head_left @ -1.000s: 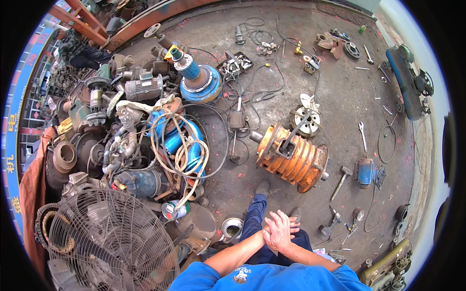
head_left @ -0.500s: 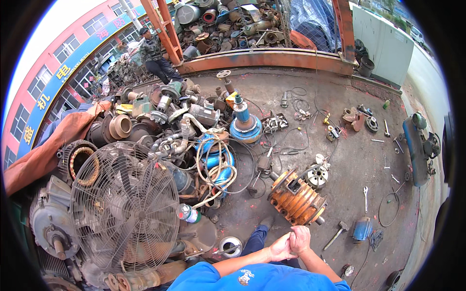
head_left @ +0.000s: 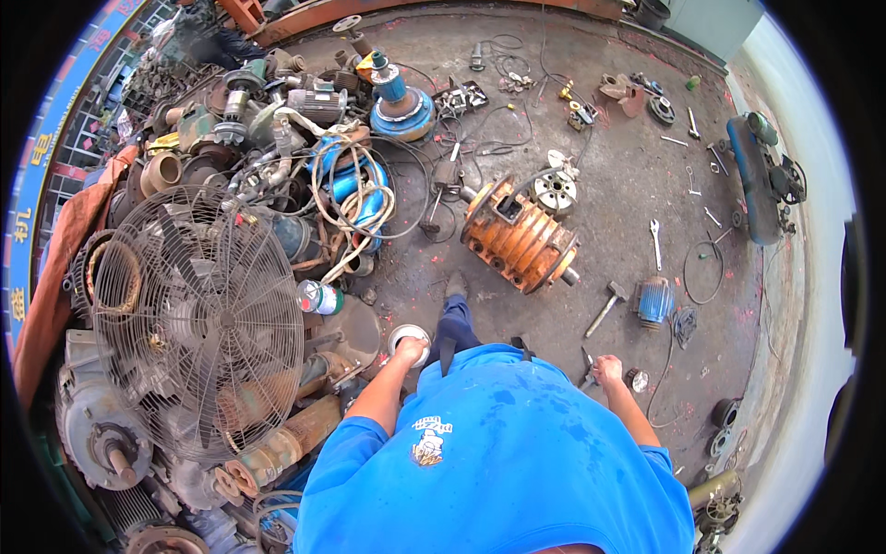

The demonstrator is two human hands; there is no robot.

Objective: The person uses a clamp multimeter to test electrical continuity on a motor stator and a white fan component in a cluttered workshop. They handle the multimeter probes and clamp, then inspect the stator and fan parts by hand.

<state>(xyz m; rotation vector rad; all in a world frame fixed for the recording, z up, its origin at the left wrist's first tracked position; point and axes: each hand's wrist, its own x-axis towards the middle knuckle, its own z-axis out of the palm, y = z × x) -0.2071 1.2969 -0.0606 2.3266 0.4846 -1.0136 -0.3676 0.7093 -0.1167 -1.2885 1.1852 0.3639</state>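
My left hand [head_left: 410, 349] hangs at my left side, fingers curled, over a round metal container [head_left: 400, 335] on the floor. My right hand [head_left: 608, 369] hangs at my right side, fingers curled, with small tools behind it. What either hand holds, if anything, is hidden. A large orange, ribbed machine housing [head_left: 517, 240] lies ahead of me, with a round metal hub [head_left: 556, 192] behind it. A hammer [head_left: 602, 314] and a blue motor [head_left: 655, 300] lie to its lower right.
A pile of pumps and motors [head_left: 277, 148], a caged fan [head_left: 198, 314] and coiled hoses [head_left: 360, 212] fill the left. Wrenches [head_left: 655, 238], cables and a blue compressor [head_left: 752, 185] stand or lie right. A person [head_left: 212, 42] is at the upper left, near orange beams [head_left: 295, 20].
My hands, clasped together in both earlier frames, have parted and dropped to either side of my body. The camera has tilted back down, so more of my blue shirt shows.
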